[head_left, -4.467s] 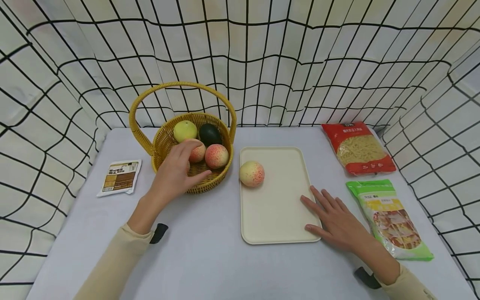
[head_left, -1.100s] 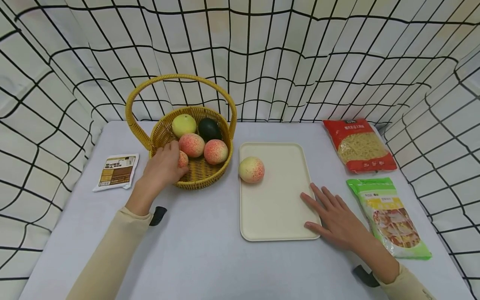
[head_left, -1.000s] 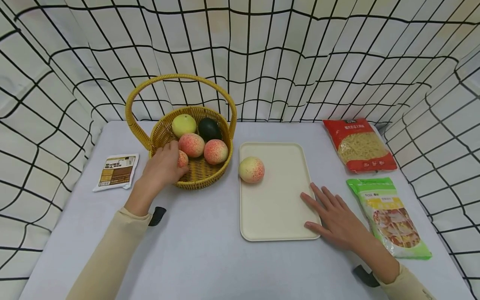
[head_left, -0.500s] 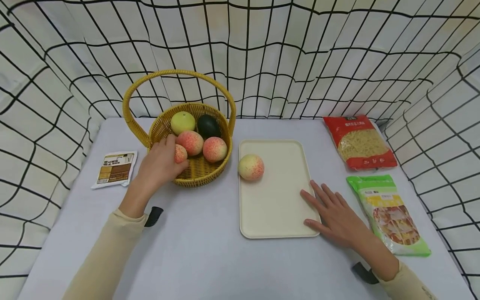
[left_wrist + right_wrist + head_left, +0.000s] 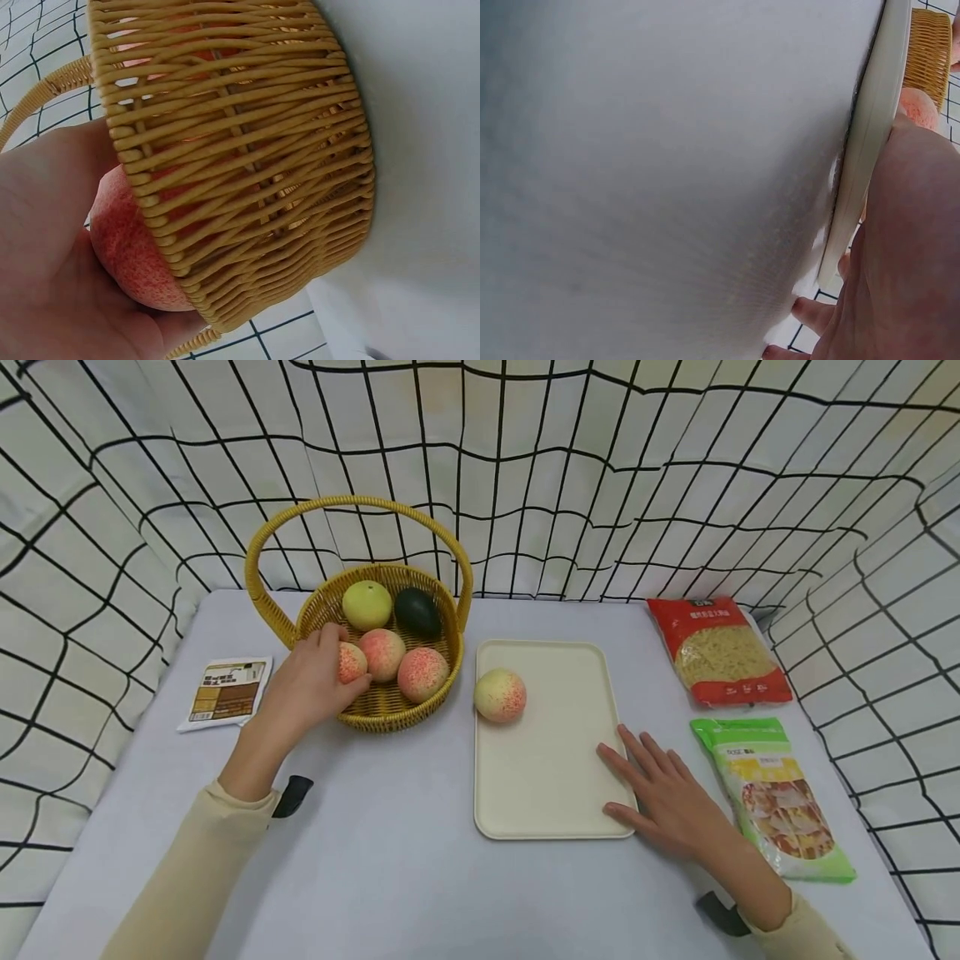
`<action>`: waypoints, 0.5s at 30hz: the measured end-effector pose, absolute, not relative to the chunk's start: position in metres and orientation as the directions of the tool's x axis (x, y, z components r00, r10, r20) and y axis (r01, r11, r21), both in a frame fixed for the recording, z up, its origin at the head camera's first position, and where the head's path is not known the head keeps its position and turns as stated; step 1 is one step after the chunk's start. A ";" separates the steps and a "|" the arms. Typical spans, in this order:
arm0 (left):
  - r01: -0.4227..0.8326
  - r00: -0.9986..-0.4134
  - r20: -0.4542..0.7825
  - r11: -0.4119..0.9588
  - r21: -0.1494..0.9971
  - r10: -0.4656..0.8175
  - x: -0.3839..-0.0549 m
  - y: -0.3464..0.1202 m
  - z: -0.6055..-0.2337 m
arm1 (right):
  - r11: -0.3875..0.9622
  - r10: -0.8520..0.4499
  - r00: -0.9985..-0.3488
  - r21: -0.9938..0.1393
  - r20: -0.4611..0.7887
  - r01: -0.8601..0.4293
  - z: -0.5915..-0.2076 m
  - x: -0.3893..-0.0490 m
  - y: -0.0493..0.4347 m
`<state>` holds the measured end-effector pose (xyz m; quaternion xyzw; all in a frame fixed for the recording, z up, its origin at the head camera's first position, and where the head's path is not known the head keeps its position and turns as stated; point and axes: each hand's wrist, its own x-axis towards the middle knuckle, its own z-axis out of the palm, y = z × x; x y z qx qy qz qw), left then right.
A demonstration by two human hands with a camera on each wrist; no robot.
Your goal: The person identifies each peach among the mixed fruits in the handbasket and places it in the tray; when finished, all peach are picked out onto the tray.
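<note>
My left hand (image 5: 311, 677) reaches over the near left rim of the yellow wicker basket (image 5: 390, 721) and grips a peach (image 5: 350, 662) inside it. The left wrist view shows that peach (image 5: 135, 247) between thumb and fingers, partly behind the basket wall. Two more peaches, one in the middle (image 5: 383, 653) and one at the right (image 5: 423, 675), lie beside it. My right hand (image 5: 671, 802) rests with spread, straight fingers on the right edge of a cream tray (image 5: 555, 760). Near the tray's left edge sits a paler peach (image 5: 500, 696).
A yellow-green round fruit (image 5: 367, 605) and a dark green avocado-like fruit (image 5: 417, 612) lie at the basket's back. A small white-brown packet (image 5: 227, 692) is at left; a red pasta bag (image 5: 720, 652) and a green-yellow bag (image 5: 776, 797) at right. Black netting (image 5: 525, 485) surrounds the table.
My left hand has shifted from over the middle peach to the left one and taken hold of it. The right peach has lately moved slightly nearer. My right hand stays on the tray.
</note>
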<state>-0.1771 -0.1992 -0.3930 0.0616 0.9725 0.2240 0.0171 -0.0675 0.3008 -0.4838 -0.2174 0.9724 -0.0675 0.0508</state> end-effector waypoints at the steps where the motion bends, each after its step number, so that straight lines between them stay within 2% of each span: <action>1: 0.115 -0.992 -0.001 0.892 0.437 0.129 -0.177 -0.199 -0.393 | 0.897 -0.429 -0.901 -0.153 -0.069 -0.415 -0.484 -0.067 0.301; 15: 0.152 -0.988 0.058 0.882 0.447 0.141 -0.169 -0.189 -0.382 | 0.900 -0.424 -0.902 -0.149 -0.076 -0.411 -0.484 -0.067 0.300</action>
